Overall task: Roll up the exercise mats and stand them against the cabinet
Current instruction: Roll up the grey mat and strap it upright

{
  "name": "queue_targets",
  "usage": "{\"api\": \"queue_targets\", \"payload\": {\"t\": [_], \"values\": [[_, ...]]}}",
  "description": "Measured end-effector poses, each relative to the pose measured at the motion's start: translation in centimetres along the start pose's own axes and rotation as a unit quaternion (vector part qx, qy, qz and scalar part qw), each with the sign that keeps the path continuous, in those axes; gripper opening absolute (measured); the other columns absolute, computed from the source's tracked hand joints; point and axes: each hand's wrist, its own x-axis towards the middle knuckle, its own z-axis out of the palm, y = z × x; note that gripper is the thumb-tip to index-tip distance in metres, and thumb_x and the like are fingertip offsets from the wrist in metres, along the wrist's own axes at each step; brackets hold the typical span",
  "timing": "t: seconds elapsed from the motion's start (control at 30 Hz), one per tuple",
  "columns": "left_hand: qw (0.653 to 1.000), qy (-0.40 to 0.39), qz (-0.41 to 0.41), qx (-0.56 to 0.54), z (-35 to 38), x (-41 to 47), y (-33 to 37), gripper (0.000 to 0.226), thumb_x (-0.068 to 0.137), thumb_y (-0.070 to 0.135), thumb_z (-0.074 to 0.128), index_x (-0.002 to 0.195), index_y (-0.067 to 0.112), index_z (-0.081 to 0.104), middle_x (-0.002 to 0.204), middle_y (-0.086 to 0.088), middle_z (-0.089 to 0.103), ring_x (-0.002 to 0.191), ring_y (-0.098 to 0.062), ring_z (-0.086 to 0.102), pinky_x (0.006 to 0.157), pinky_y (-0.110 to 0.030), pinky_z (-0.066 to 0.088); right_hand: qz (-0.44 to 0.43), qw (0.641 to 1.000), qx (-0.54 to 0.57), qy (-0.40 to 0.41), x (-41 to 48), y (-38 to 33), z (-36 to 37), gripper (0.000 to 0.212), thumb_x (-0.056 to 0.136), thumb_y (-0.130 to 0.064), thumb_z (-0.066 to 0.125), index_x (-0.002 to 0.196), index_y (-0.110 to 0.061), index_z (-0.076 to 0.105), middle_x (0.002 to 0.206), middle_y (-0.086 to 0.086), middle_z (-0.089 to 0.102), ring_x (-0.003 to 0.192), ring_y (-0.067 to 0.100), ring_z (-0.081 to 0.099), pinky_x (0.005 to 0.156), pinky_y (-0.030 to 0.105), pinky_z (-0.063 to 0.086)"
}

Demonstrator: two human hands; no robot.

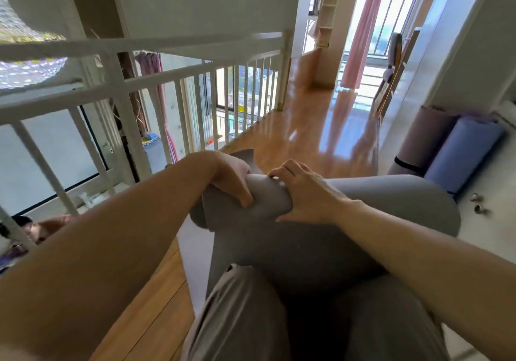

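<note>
Beyond grey mat (391, 201), mauve roll (421, 137) and blue roll (460, 154) against cabinet (458, 53); railing (178, 76) left.

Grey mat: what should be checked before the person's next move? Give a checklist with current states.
1. Left hand grip on grey mat: ok.
2. Right hand grip: ok.
3. Mat fully rolled: not ok, loose sheet runs under the knees.
4. Roll ends even: cannot tell.
5. Floor near blue mat free: not ok, small bits lie there.
6. Room beside mauve mat at cabinet: cannot tell.
</note>
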Motion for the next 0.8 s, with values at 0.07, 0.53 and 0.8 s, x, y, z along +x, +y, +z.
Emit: {"api": "queue_targets", "payload": {"t": [0.07, 0.53, 0.8], "values": [[0.994, 0.093, 0.043, 0.040, 0.6, -1.1, 0.1, 0.047, 0.080, 0.031, 0.071, 0.122, 0.025, 0.051, 0.111, 0.003, 0.057, 0.099, -0.016, 0.054, 0.087, -0.034, 0.047, 0.044, 0.995, 0.079, -0.040, -0.1, -0.3, -2.2, 0.104, 0.061, -0.054, 0.083, 0.145, -0.022, 0.032, 0.143, 0.003, 0.039, 0.128, 0.020, 0.038, 0.105, 0.036, 0.034], [0.749, 0.547, 0.152, 0.340, 1.4, -3.1, -1.0, 0.053, 0.067, 0.017, 0.085, 0.115, 0.016, 0.064, 0.107, -0.011, 0.068, 0.096, -0.037, 0.065, 0.091, -0.058, 0.046, 0.262, 0.906, 0.043, -0.329, -1.4, 3.2, -11.2, 0.086, 0.067, -0.029, 0.086, 0.139, -0.027, 0.038, 0.131, -0.005, 0.047, 0.120, 0.017, 0.046, 0.106, 0.037, 0.040], [0.834, 0.409, 0.066, 0.365, 2.9, -3.4, -2.3, 0.075, 0.076, 0.030, 0.077, 0.141, 0.022, 0.040, 0.138, -0.009, 0.046, 0.126, -0.035, 0.045, 0.104, -0.053, 0.035, 0.273, 0.911, 0.127, -0.281, -6.0, 3.1, -5.0, 0.049, 0.071, -0.036, 0.080, 0.113, -0.017, 0.064, 0.106, -0.005, 0.066, 0.096, 0.011, 0.062, 0.089, 0.028, 0.051]]}}
